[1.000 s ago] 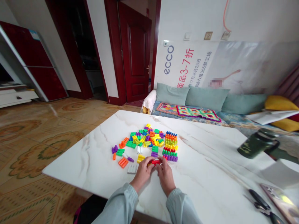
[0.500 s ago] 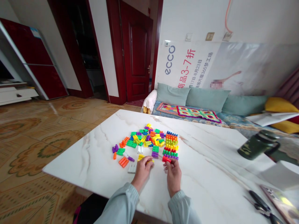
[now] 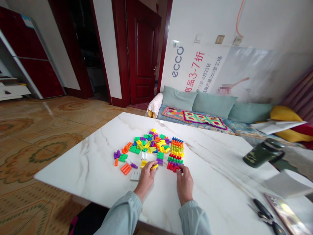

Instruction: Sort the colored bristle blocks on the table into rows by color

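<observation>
My left hand [image 3: 146, 179] is closed, with a small yellow plastic building block [image 3: 154, 166] pinched at its fingertips. More yellow blocks [image 3: 143, 164] lie just behind that hand. My right hand [image 3: 185, 183] has its fingertips closed on the right end of a red block [image 3: 173, 167]. This red piece sits at the near end of a column of coloured block rows [image 3: 176, 150], in blue, orange, yellow, red, green and purple. Between the hands and a little farther off lie a purple block [image 3: 159, 162] and a green block [image 3: 160, 155].
A loose pile of mixed blocks [image 3: 149, 143] covers the table's middle. Orange blocks [image 3: 126, 169] and a white block [image 3: 135, 176] lie left of my left hand. A dark green mug [image 3: 256, 155], scissors [image 3: 265, 213] and a phone [image 3: 285, 212] are at the right on the marble table [image 3: 85, 166].
The red block has come up against the near end of the column, and my right fingers have shifted to its right end. My left hand still holds the yellow block. The view has turned slightly.
</observation>
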A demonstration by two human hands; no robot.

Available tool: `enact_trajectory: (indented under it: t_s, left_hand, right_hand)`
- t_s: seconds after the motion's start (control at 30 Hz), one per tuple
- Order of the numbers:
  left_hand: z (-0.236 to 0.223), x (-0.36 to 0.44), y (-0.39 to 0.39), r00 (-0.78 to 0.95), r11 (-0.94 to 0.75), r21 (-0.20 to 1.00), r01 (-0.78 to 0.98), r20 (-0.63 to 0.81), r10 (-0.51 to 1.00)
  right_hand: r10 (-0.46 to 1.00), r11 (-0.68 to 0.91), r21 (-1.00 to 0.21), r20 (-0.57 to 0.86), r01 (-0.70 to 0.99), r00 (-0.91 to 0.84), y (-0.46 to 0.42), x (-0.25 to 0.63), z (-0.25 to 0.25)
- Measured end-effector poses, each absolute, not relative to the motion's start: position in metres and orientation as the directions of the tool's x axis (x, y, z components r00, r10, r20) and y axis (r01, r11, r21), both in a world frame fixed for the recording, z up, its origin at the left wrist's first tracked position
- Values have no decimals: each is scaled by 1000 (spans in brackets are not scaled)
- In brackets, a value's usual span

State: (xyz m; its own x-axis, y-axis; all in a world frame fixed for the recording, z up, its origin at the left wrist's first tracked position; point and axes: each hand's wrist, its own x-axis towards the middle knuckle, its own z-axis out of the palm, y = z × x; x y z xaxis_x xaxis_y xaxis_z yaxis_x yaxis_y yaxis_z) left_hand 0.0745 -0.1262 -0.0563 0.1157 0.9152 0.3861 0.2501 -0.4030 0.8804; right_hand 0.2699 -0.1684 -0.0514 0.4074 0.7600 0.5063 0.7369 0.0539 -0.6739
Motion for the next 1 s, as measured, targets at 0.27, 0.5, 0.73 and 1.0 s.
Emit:
enact_trajectory:
  t_s: [0.27,0.5,0.73,1.0]
  left_hand:
    - [-57,76,-126,94,-375,902,214,363,927]
    - [-47,73,-131,42,-524,762,379,552,833]
    - [-50,73,-130,67,-524,730,439,555,829]
    - [-53,73,-129,92,-526,730,436,545,833]
  right_hand:
    - [737,92,-631,563,770,373,-174,265,-44]
    - [805,216,-599,556,771,207,-185,232,-42]
    - [794,55,-577,520,815,315,-185,226,-42]
    - [851,47,-482,479,875,218,-188,221,-37]
